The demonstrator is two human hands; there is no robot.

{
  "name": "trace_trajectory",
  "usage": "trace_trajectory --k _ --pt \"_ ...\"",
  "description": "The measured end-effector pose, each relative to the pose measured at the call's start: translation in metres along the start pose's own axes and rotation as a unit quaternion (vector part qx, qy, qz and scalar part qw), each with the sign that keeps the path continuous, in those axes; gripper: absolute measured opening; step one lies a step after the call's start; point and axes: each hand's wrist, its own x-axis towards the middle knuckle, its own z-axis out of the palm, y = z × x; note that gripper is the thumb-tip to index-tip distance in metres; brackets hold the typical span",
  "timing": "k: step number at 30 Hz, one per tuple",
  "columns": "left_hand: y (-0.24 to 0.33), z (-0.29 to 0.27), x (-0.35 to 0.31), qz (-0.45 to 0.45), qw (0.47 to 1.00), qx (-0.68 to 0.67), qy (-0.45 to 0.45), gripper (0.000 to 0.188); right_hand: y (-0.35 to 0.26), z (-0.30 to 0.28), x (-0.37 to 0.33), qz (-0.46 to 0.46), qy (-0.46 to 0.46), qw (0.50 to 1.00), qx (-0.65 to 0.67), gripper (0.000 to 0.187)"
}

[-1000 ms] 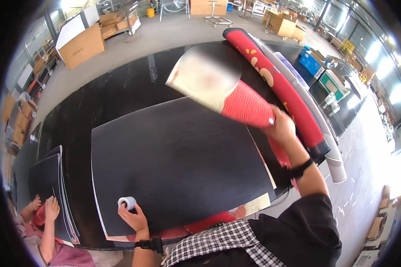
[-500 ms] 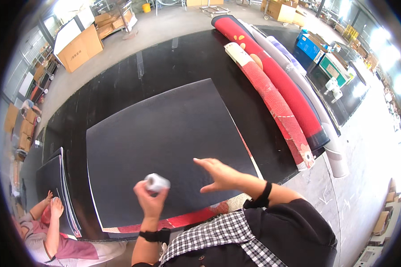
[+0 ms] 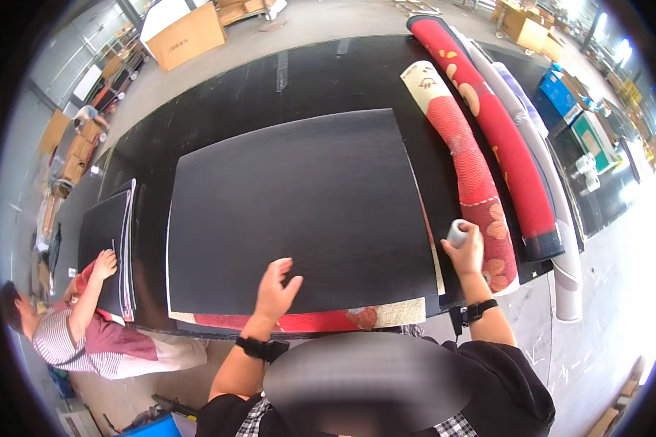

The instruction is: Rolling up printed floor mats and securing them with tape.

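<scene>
while our right hand [image 3: 468, 251] grasps the white roll [image 3: 457, 232], our left hand [image 3: 275, 288] hangs released, fingers spread, over the black sheet [image 3: 291, 207].
we pinch it between thumb and fingers, beside the patterned roll [image 3: 466, 164], by the table's [image 3: 219, 109] near right corner.

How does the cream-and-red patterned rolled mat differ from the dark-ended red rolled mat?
The cream-and-red patterned rolled mat shows a cream far end; the dark-ended red rolled mat shows a dark one. The patterned mat looks shorter than the red one. The patterned mat lies nearer the right hand than the red one. Both lie rolled on the black table.
</scene>
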Motion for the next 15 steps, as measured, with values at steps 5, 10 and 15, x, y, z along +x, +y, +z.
trace_trajectory --k 5,10,15 --pt "-0.073 -0.091 -0.058 0.032 0.927 0.324 0.185 0.049 0.028 -0.002 0.006 -0.142 0.032 0.974 -0.171 0.059" --pt "-0.155 -0.175 -0.094 -0.2 0.895 0.268 0.295 0.051 0.008 -0.02 0.008 -0.087 0.163 0.914 -0.362 0.046" --pt "-0.238 -0.227 -0.129 -0.232 0.847 -0.058 0.475 0.041 -0.005 0.021 -0.045 -0.039 -0.194 0.975 -0.098 0.065"
